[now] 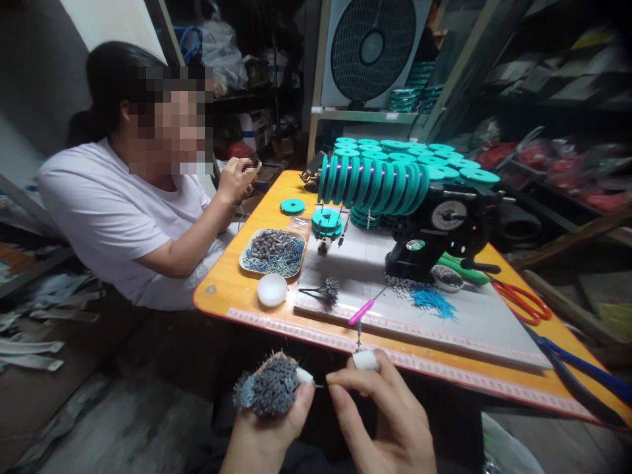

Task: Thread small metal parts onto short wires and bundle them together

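Observation:
My left hand (266,421) grips a dense grey bundle of small wired parts (269,392), low in the view in front of the table edge. My right hand (380,411), with white tape on one fingertip, pinches a thin wire end right beside that bundle. Both hands hover below the orange table (232,289). On the white board (484,322) lie a pink-handled tool (362,312), a small grey bundle with tweezers (326,289), and loose blue wires (434,301).
A black winding machine (434,230) carries a row of teal spools (375,181). A tray of blue wires and grey parts (274,253), a white cup (272,289), red scissors (521,299), and blue pliers (587,375) are on the table. A person in white (123,217) sits at left.

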Demonstrator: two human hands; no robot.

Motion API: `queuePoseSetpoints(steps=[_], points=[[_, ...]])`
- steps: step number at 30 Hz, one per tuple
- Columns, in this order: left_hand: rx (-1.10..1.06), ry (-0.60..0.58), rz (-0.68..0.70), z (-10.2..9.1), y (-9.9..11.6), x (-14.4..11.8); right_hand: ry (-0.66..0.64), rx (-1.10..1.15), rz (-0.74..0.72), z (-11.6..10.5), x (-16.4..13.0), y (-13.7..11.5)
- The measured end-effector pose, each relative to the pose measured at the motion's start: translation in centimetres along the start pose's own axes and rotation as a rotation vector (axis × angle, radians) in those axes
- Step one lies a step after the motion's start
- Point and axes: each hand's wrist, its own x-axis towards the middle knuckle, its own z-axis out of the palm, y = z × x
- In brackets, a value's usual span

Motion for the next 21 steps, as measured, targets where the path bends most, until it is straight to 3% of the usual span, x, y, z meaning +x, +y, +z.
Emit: queuePoseSetpoints(steps=[4, 7, 12, 17, 21], points=[[0.022, 0.067, 0.027, 0.2, -0.2, -0.1, -0.039, -0.096, -0.11, 0.0, -0.2, 0.5], [0.083, 0.089, 0.099, 0.5, 0.9, -0.2, -0.075, -0.184, -0.188, -0.1, -0.4, 0.9], [0.131, -0.069, 0.192, 0.7, 3.0, -0.5, -0.095, -0.24, -0.196, -0.1, -0.7, 0.9], [0.107, -0.044, 0.095, -0.5, 2.5, 0.1, -0.144, -0.245, -0.132, -0.2, -0.8, 0.4], [0.087, -0.271, -0.048, -2.3, 3.0, 1.5, -0.215, -0.271, -0.19, -0.1, 0.0, 0.1]])
